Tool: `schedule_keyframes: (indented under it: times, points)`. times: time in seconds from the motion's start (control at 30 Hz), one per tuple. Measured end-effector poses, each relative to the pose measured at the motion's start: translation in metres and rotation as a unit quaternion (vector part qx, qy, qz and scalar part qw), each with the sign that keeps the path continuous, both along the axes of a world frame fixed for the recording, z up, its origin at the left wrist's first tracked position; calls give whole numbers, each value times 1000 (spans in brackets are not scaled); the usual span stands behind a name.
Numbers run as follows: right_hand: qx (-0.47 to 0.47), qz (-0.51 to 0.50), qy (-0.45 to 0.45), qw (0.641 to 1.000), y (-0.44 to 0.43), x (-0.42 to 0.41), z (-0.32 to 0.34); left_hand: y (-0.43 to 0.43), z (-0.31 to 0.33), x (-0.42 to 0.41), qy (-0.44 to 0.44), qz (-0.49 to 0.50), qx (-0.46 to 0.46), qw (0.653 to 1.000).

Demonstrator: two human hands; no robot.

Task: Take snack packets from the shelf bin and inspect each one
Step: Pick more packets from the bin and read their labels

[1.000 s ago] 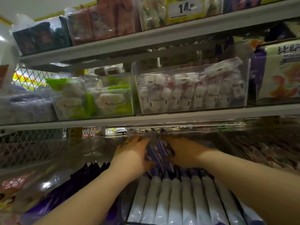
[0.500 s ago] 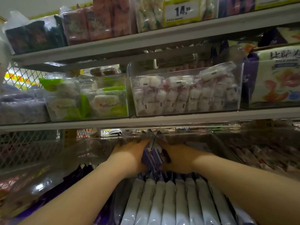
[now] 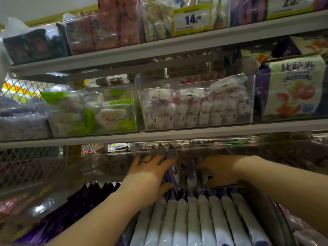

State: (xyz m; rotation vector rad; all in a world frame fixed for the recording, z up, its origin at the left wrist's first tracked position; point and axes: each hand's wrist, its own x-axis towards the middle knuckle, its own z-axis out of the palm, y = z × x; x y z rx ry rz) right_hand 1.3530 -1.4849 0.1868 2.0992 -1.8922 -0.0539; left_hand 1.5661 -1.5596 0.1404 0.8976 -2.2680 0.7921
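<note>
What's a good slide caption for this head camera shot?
Left hand grips purple snack packets in a clear shelf bin; right hand reaches in beside it.

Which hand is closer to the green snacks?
Left. The left hand sits below and right of the green snacks; the right hand is farther right. Both grip purple packets.

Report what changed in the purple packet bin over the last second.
The right hand drew away rightward from the left hand, opening a gap between them; its grip is blurred. The left hand kept holding the upright purple packets. White packets in front and the clear bin above stayed put.
</note>
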Motion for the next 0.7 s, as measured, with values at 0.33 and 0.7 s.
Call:
schedule_keyframes:
  times: [0.33, 0.7]
  points:
    - [56, -10, -55, 997, 4, -2, -5, 3, 0, 1, -10, 13, 31, 999]
    - [-191, -15, -61, 980, 39, -2, -3, 13, 3, 2, -20, 41, 46, 998]
